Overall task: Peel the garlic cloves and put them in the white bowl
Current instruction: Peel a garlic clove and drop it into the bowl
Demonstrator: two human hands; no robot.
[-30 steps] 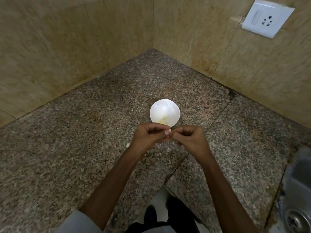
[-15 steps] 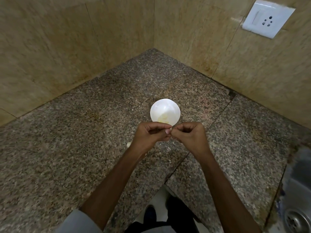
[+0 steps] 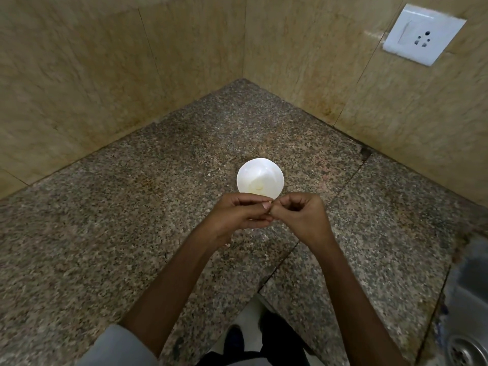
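Note:
A small white bowl stands on the granite counter, with something pale and yellowish lying at its bottom. Just in front of the bowl my left hand and my right hand meet fingertip to fingertip above the counter. Both have curled fingers pinching a garlic clove between them; the clove itself is almost wholly hidden by the fingers. A small pale scrap lies on the counter beneath my left wrist.
The counter fills a corner between two beige tiled walls. A white socket plate sits on the right wall. A steel sink with a drain is at the lower right. The counter's front edge cuts in near my feet.
Both hands stay joined in front of the bowl, with only slight finger motion. The view has shifted very little.

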